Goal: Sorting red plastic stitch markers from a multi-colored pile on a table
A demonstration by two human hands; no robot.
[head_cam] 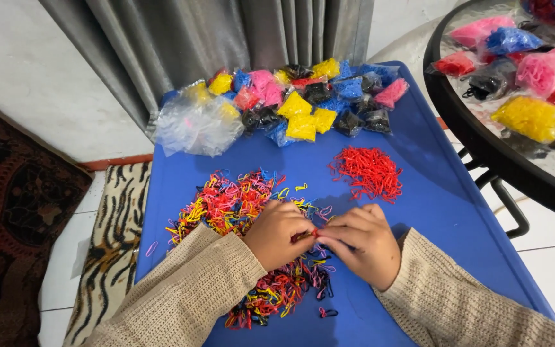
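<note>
1. The left hand (279, 233) and right hand (361, 242) meet, fingers pinching one small red band (315, 233).
2. They rest over the mixed band pile (239, 205) on the blue tabletop (444, 193).
3. A red pile (367, 172) lies near.

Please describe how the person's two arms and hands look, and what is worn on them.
Both arms wear long beige ribbed-knit sleeves reaching the wrists. The left hand and right hand are bare: no gloves, and no rings or watch can be seen.

Bare blue table (444, 193) open at 3 and 5 o'clock of the hands; mixed band pile (239, 205) blocks 9–11, red pile (367, 172) at 1, packets (303, 103) at 12.
</note>
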